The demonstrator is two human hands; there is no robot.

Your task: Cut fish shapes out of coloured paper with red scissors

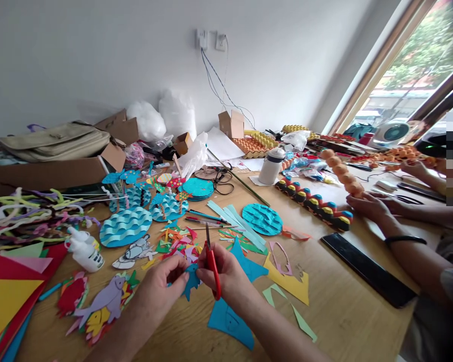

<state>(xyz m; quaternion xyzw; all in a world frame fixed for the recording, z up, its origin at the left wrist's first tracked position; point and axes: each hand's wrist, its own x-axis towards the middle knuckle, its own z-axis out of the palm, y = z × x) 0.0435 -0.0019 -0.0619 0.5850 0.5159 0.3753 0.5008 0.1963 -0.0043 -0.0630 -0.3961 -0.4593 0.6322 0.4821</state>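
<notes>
Between my two hands is a small blue paper fish point(191, 282). My left hand point(165, 279) pinches its left side. The fingertips of my right hand point(222, 266) touch its right edge, while that hand also holds red-handled scissors point(211, 259), blades pointing up and away. Beneath and beside my right hand lie blue paper offcuts point(230, 322), one with a fish outline drawn on it. To the left sits a pile of cut paper fish point(107, 299) in purple, yellow and red. Bright paper scraps point(177, 244) are scattered just beyond my hands.
White glue bottles point(83, 251) stand at left near coloured paper sheets point(11, 296). Blue wave-patterned discs point(125, 226) lie beyond. A black phone-like slab point(366, 269) rests at right. Another person's hands point(373, 208) hold an orange egg-carton strip point(343, 173).
</notes>
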